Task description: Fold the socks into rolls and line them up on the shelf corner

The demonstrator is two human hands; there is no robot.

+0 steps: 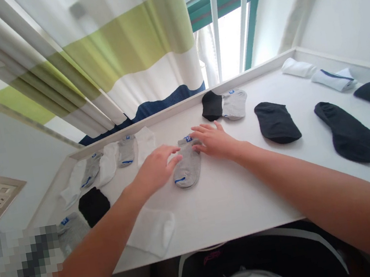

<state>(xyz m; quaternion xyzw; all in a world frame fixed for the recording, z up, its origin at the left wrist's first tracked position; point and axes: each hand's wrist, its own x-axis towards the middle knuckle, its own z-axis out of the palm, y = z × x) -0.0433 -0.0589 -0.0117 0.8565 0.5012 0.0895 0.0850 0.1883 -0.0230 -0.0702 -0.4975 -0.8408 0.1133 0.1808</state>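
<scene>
A grey ankle sock (187, 168) with a blue label at its cuff and a blue mark near the toe lies flat on the white table (237, 200) between my hands. My left hand (158, 168) is at its left edge, thumb and fingers apart, with nothing visible in it. On the other side, my right hand (214, 141) has its fingers spread. Its thumb and fingertips are over or beside the cuff; whether they press on it I cannot tell. Just beyond the right hand lie a black sock (211, 106) and a light grey sock (235, 104), side by side.
White and grey socks form a row at the left, including a white sock (108, 164). A folded black sock (94, 206) and a white sock (156, 232) lie nearer. Black socks (277, 122) and rolled white socks (333, 80) are at right. A raised rim (258, 69) borders the back.
</scene>
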